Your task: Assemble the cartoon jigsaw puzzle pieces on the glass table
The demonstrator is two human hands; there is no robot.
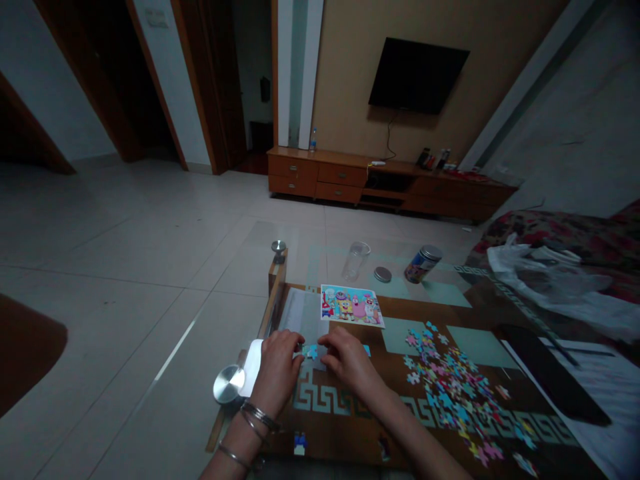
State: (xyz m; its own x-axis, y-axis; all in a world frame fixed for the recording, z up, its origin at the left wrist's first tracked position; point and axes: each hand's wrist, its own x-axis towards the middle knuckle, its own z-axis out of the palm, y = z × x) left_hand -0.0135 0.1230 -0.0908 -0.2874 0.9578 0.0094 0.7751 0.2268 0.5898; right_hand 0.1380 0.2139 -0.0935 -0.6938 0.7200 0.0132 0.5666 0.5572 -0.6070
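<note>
My left hand and my right hand sit close together on a glass-topped table. Between them lies a small cluster of blue jigsaw pieces, with my left fingertips on it and my right fingertips at its edge. Another blue piece shows just past my right hand. A colourful cartoon picture card lies ahead of my hands. Several multicoloured loose jigsaw pieces spread to the right. Metal bangles circle my left wrist.
Farther along the glass stand a clear plastic cup, a printed can and its round lid. A black flat object lies at right, near a white plastic bag on a floral sofa. A wooden TV cabinet stands beyond.
</note>
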